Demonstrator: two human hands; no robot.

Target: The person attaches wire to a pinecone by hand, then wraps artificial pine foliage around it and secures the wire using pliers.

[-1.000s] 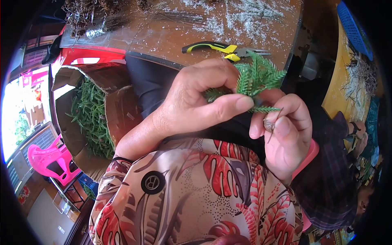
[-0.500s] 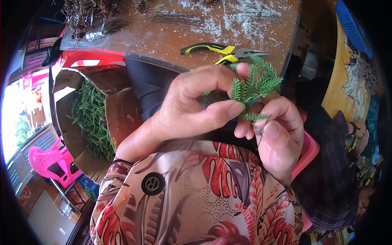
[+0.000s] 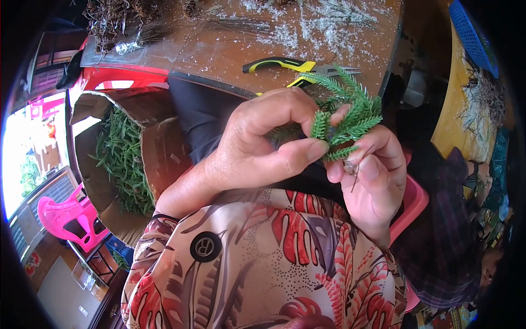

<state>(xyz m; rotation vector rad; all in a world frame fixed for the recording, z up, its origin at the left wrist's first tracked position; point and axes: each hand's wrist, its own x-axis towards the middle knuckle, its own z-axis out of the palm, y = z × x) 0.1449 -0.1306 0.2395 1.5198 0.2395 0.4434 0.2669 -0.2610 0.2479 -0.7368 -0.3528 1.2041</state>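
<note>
My left hand is closed, its thumb and fingers pinching a green artificial pine sprig in front of my chest. The sprig's needled branches fan up and to the right. Close against its base, my right hand is closed with thumb and forefinger on a thin brown wire. A small shiny brownish lump shows beside those fingertips; its kind is unclear. Pliers with yellow-and-black handles lie on the table just beyond my hands, their jaws partly behind the sprig.
White flakes are scattered over the brown table, with pine cones and thin wires at the back. A cardboard box of green sprigs stands at left. Another person's plaid sleeve is at right, near a blue basket.
The sprig has turned and its branches now spread wider, upward and left over the pliers' jaws. My right fingers have shifted slightly at its base; my left hand has barely moved.
</note>
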